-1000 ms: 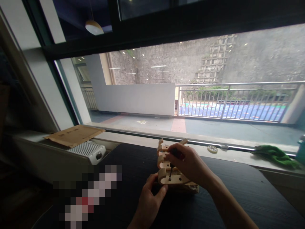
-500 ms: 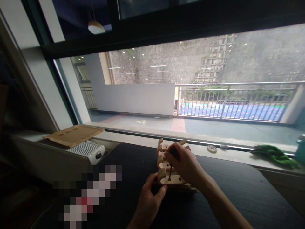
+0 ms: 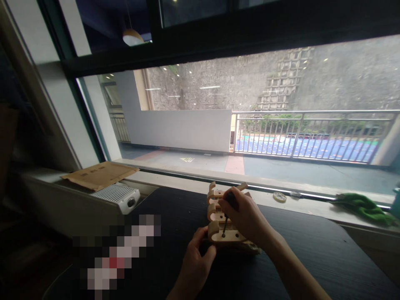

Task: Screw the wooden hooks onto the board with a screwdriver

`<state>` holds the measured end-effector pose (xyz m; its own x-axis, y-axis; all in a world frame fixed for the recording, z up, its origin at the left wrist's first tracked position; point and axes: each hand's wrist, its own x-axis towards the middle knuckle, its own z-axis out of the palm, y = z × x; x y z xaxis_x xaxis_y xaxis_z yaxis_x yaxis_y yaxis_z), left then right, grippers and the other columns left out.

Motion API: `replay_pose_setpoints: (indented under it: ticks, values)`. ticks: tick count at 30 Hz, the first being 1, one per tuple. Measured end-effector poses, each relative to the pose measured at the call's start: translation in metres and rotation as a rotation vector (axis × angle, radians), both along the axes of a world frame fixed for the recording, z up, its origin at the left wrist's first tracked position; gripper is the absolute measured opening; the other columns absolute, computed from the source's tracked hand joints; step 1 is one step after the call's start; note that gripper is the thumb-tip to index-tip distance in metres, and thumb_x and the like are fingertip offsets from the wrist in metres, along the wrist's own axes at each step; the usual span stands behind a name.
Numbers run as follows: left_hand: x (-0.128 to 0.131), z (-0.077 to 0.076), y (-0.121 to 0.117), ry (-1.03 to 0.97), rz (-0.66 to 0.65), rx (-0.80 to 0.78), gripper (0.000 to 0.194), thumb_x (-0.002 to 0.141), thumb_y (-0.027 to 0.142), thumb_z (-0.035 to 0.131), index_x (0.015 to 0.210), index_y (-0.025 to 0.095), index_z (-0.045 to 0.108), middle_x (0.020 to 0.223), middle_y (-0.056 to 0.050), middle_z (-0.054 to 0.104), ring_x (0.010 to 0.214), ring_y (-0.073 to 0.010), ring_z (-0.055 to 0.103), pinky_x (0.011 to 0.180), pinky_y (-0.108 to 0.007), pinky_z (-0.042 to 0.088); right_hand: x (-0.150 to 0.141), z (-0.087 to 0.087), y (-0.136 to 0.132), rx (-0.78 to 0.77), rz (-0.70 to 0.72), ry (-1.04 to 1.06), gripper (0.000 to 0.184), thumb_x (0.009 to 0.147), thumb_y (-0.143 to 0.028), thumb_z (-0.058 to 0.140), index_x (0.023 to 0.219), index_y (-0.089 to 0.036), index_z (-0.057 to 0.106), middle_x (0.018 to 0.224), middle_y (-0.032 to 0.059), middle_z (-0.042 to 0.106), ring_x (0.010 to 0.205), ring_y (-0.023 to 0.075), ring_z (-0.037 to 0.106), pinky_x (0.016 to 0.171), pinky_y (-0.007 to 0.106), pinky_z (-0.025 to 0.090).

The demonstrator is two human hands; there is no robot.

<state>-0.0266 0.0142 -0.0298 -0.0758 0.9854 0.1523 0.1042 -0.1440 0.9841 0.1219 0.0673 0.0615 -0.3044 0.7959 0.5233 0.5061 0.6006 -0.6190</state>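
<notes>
A pale wooden piece with a row of curved hooks (image 3: 215, 214) lies on the dark table. My right hand (image 3: 245, 210) is closed round the dark handle of a screwdriver (image 3: 225, 225). Its shaft slants down, and the tip sits at a hole near the hooked end of the nearest wooden strip (image 3: 229, 236). Another dark hole shows farther right on that strip. My left hand (image 3: 200, 254) grips the near left corner of the wooden piece, thumb in front and fingers at its side. The right hand hides much of the middle of the piece.
The black table (image 3: 300, 250) stands against a window sill (image 3: 175, 178). On the sill lie a tape roll (image 3: 279, 197) and a green cloth (image 3: 364, 207). A brown paper envelope (image 3: 100, 174) rests at the left above a white vented appliance (image 3: 117, 196). A pixelated patch covers the table's left.
The whole view has shifted slightly. Both hands keep their places on the wooden piece, and the screwdriver tip stays at the same hole, its shaft leaning a little more.
</notes>
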Motion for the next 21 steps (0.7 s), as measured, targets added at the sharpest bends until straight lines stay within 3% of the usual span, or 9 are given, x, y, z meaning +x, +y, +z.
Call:
replay_pose_setpoints:
  ticks: [4,7,8,10,16,21]
  values:
    - [-0.007,-0.003,0.004,-0.195,0.021,-0.053,0.035,0.065,0.017,0.054,0.098,0.017,0.065,0.094,-0.004,0.069,0.09,-0.0219,0.063,0.08,-0.031,0.047,0.001,0.0,0.0,-0.015,0.015,0.003,0.019,0.086,-0.037,0.049,0.076,-0.021,0.049,0.061,-0.0035,0.054,0.055,0.0116,0.048,0.051,0.022,0.034]
    - [-0.016,0.008,0.012,-0.34,0.317,0.007,0.025,0.064,0.019,0.06,0.087,0.016,0.067,0.088,-0.005,0.068,0.089,-0.022,0.061,0.082,-0.033,0.045,0.002,0.0,0.0,-0.038,0.039,-0.011,0.017,0.086,-0.037,0.048,0.08,-0.021,0.052,0.064,-0.0022,0.058,0.056,0.0123,0.051,0.051,0.023,0.035]
    - [-0.019,0.015,0.015,-0.395,0.41,0.064,0.021,0.064,0.02,0.062,0.084,0.015,0.067,0.085,-0.004,0.067,0.086,-0.0209,0.061,0.081,-0.033,0.044,0.002,0.0,0.0,-0.046,0.044,-0.015,0.017,0.086,-0.037,0.048,0.081,-0.021,0.052,0.065,-0.0017,0.059,0.057,0.0126,0.052,0.051,0.023,0.036]
    - [-0.022,0.033,0.025,-0.453,0.473,0.163,0.019,0.066,0.022,0.061,0.083,0.017,0.064,0.079,0.0,0.063,0.079,-0.016,0.059,0.08,-0.03,0.044,0.003,0.0,0.001,-0.054,0.048,-0.026,0.019,0.087,-0.038,0.047,0.082,-0.021,0.052,0.067,-0.0009,0.06,0.058,0.0132,0.052,0.052,0.023,0.037]
    - [-0.015,0.093,0.08,-0.512,0.485,0.376,0.016,0.07,0.02,0.054,0.084,0.017,0.061,0.077,0.001,0.06,0.077,-0.012,0.058,0.079,-0.027,0.045,0.003,-0.005,0.006,-0.048,0.034,-0.056,0.022,0.086,-0.041,0.046,0.078,-0.021,0.049,0.065,-0.0003,0.058,0.057,0.0144,0.05,0.052,0.025,0.037]
    - [-0.016,0.123,0.134,-0.462,0.492,0.419,0.013,0.077,0.017,0.051,0.087,0.014,0.059,0.074,0.001,0.058,0.071,-0.0123,0.058,0.072,-0.03,0.047,0.001,-0.008,0.006,-0.02,0.056,-0.075,0.024,0.088,-0.043,0.044,0.078,-0.021,0.048,0.065,0.0006,0.059,0.057,0.0152,0.05,0.053,0.026,0.036]
